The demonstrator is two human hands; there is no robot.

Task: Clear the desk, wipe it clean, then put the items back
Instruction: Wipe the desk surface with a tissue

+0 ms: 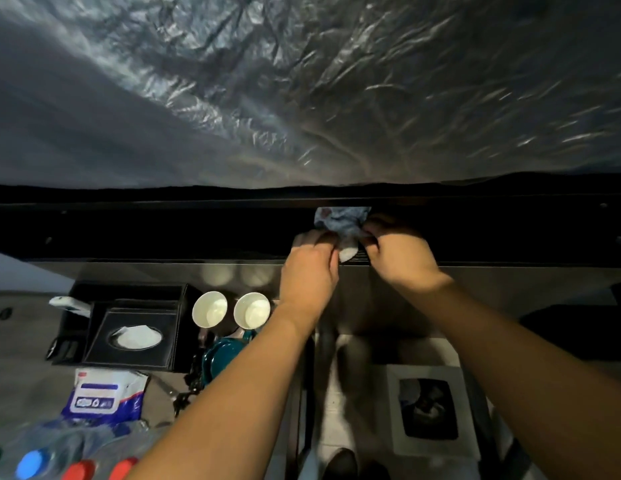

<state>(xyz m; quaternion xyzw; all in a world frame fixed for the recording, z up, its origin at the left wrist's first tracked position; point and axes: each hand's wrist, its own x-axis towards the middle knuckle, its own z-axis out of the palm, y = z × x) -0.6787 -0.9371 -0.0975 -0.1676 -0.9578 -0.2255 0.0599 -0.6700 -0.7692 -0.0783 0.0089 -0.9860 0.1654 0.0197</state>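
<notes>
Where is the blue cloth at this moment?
In the head view, the blue cloth is right of centre, held between the left hand and right hand, above the white cups.

Head view, forward-down, seemingly close over desk (475, 299)

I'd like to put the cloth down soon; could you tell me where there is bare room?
Bare desk lies below both hands, right of the white cups. Left is crowded: tissue box, wipes pack, bottles.
</notes>
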